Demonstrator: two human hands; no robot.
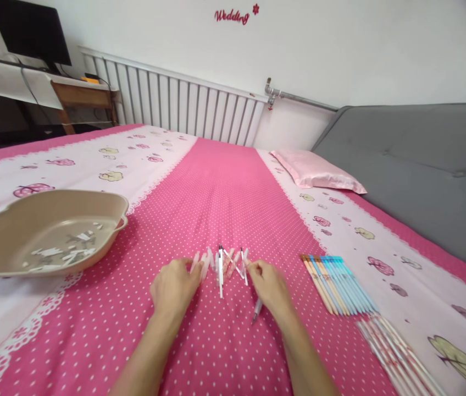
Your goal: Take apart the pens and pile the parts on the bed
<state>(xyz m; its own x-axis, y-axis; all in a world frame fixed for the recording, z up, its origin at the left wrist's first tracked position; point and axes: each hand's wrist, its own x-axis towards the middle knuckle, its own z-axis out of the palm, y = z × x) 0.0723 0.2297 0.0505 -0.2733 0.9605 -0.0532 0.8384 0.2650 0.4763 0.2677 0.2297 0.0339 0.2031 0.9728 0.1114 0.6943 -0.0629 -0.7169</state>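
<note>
On the pink dotted bedspread, my left hand [175, 286] is at the left end of a small pile of pen parts, its fingers closed against translucent pen caps [205, 265]. At the right end, my right hand [269, 285] has thumb and fingers pinched together; what is between them is too small to make out. Between the hands lie a white pen refill [221, 275] with a black tip, more thin refills [244, 269], some crossed, and pinkish clear pieces [231, 263]. A clear pen piece with a pointed tip [257, 311] shows beneath my right hand, partly hidden by it.
To the left stands a beige plastic basin [105, 204] with small white pieces inside. Rows of blue and peach pens [338, 285] and whitish patterned pens [398, 355] lie to the right. Farther off are a pink pillow [319, 169], a grey headboard [414, 159] and a white radiator [175, 93].
</note>
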